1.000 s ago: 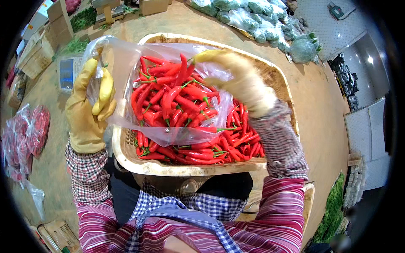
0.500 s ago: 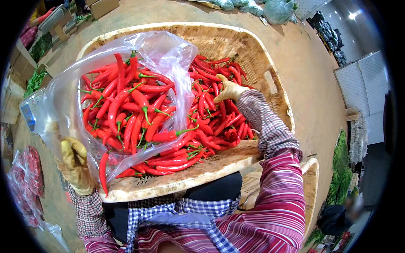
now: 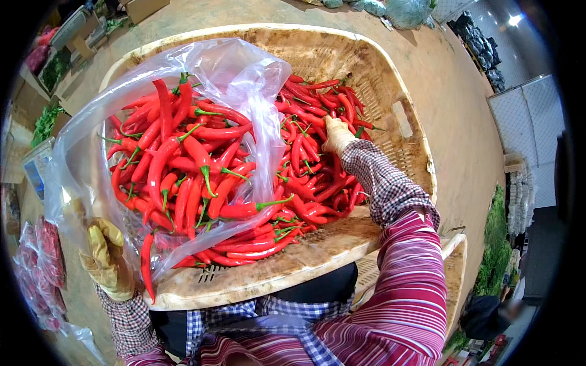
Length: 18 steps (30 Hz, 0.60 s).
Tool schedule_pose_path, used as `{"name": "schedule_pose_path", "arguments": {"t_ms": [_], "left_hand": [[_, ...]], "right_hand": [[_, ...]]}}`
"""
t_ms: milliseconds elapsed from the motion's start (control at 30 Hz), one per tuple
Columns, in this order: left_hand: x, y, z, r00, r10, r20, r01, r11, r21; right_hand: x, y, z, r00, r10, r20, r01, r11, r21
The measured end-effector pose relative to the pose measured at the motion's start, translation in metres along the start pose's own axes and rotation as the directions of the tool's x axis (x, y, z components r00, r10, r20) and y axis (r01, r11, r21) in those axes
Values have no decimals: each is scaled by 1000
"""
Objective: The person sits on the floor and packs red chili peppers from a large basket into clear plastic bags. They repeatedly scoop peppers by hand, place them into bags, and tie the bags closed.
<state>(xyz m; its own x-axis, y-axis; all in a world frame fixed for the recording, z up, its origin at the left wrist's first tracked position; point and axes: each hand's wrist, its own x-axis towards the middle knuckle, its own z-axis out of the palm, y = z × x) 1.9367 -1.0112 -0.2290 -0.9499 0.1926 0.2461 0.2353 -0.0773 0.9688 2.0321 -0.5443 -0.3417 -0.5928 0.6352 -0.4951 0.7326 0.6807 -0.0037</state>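
Note:
A clear plastic bag (image 3: 64,165) full of red chili peppers (image 3: 177,158) with green stems lies open in the left part of a large, stained cream plastic basket (image 3: 287,283). My left hand (image 3: 111,256), in a yellowish glove, is closed on the bag's edge at the basket's near left corner. Beside it one chili hangs over the bag's rim. My right hand (image 3: 339,135), also gloved, presses into the loose chili peppers (image 3: 305,177) right of the bag. Its fingers are drawn together on them, with the fingertips partly hidden.
A second basket (image 3: 455,256) stands under the right side of the first. Filled bags of red produce (image 3: 39,262) lie on the floor at left. Green bundles (image 3: 493,244) line the right, where a person (image 3: 485,317) is at the edge. Boxes (image 3: 143,7) stand far left.
My right hand has gone from spread fingers above the loose chilies to drawn-in fingers down among them, slightly nearer me. My left hand stays on the bag. The view has shifted slightly.

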Motion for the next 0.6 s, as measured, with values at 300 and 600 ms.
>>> {"name": "schedule_pose_path", "arguments": {"t_ms": [300, 600], "left_hand": [[4, 0, -2, 1000, 16, 16, -16, 1000, -25], [5, 3, 0, 1000, -7, -22, 4, 994, -112]], "right_hand": [[23, 48, 10, 984, -130, -121, 164, 928, 334], [-99, 42, -78, 897, -334, -289, 326, 62, 943]]}}
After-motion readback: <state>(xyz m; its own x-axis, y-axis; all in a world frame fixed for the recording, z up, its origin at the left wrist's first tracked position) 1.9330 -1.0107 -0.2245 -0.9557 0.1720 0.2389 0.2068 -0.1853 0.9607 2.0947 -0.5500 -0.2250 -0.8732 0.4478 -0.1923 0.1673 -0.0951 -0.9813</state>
